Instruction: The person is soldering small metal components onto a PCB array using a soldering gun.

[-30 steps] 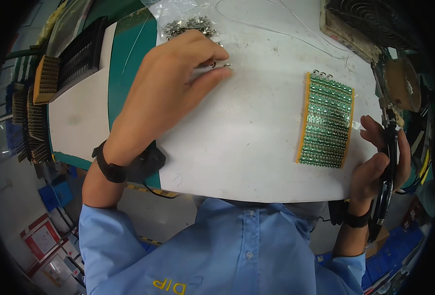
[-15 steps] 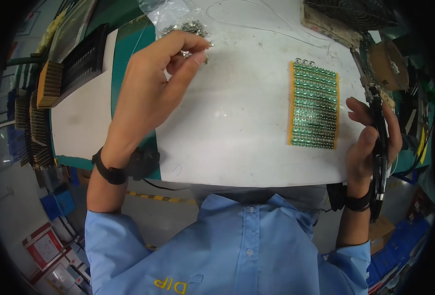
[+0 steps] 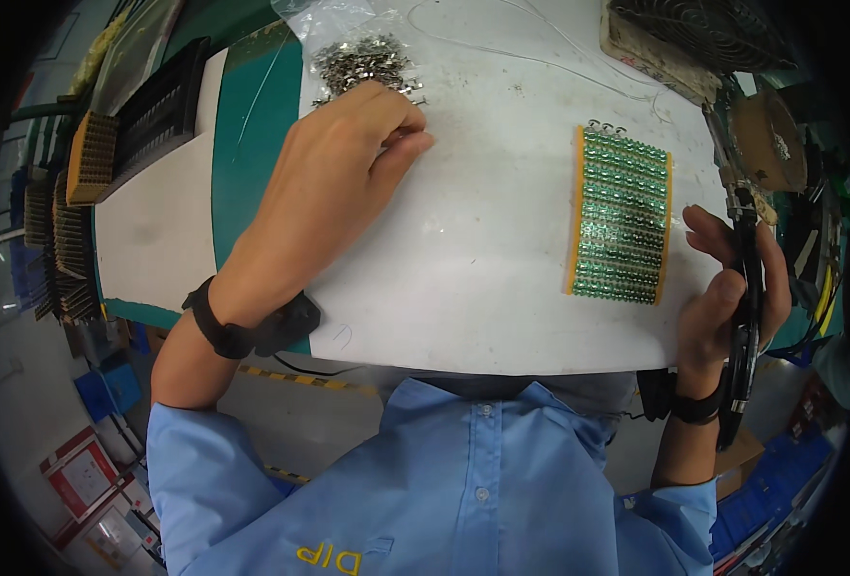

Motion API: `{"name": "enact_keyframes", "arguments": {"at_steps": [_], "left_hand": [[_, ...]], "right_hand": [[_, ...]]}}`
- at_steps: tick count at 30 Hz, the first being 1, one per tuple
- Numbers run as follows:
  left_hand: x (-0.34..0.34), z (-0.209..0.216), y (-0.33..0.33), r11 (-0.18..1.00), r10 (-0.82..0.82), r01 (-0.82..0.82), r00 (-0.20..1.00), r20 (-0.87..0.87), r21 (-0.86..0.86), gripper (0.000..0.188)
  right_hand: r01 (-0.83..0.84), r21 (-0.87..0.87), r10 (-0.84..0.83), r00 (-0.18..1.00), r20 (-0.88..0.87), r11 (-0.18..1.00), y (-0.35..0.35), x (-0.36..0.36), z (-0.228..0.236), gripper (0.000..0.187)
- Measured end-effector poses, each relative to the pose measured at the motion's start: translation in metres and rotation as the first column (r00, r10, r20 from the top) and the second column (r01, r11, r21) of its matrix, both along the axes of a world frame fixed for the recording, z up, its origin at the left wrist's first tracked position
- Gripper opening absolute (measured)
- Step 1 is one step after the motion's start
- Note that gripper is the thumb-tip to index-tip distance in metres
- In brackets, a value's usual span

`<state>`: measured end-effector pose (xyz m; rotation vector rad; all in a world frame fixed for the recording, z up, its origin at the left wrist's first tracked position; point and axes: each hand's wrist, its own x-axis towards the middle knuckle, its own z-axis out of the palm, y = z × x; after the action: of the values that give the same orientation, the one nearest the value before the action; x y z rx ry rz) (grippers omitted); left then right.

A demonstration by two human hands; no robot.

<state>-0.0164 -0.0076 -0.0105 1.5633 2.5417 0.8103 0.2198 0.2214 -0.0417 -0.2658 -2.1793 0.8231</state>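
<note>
My left hand (image 3: 356, 158) is over the white work surface, just on the near side of a pile of small shiny metal parts (image 3: 362, 62). Its thumb and fingertips are pressed together, and what they pinch is hidden. My right hand (image 3: 722, 312) holds a long black-handled tool that looks like a soldering iron (image 3: 745, 278), lying between its thumb and fingers. Just left of that hand lies a green circuit board panel (image 3: 622, 216) with yellow side strips and rows of shiny components. A few small metal clips (image 3: 605, 127) stand along its far edge.
The metal pile lies on a clear plastic bag (image 3: 324, 19). Thin wire (image 3: 530, 60) curls across the far side. A black fan (image 3: 703, 34) and a brown reel (image 3: 766, 144) stand at the far right. Black racks (image 3: 161, 120) and a yellow-brown stack (image 3: 91, 158) are at left.
My left hand has come slightly nearer and right, uncovering more of the metal pile. Small metal parts seen at its fingers before are now out of sight. My right hand keeps its hold.
</note>
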Motion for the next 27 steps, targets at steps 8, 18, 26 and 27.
{"name": "enact_keyframes", "arguments": {"at_steps": [8,18,26,27], "left_hand": [[0.034,0.022,0.011,0.993,0.06,-0.12,0.63,0.774,0.02,0.013],[0.117,0.03,0.036,0.957,-0.187,-0.227,-0.007,0.982,0.181,0.022],[0.112,0.013,0.046,0.86,-0.359,-0.013,0.694,0.624,0.509,0.01],[0.106,0.016,0.048,0.865,-0.376,0.029,0.7,0.608,0.502,0.01]], "right_hand": [[-0.137,-0.055,0.134,0.99,-0.054,0.989,-0.025,-0.004,0.012,0.043],[-0.192,-0.173,0.177,0.979,-0.101,0.966,-0.07,0.008,0.032,0.029],[-0.08,-0.381,0.023,0.988,-0.153,0.921,-0.075,0.011,0.036,0.031],[-0.089,-0.414,0.032,0.989,-0.143,0.906,-0.073,0.011,0.037,0.031]]}}
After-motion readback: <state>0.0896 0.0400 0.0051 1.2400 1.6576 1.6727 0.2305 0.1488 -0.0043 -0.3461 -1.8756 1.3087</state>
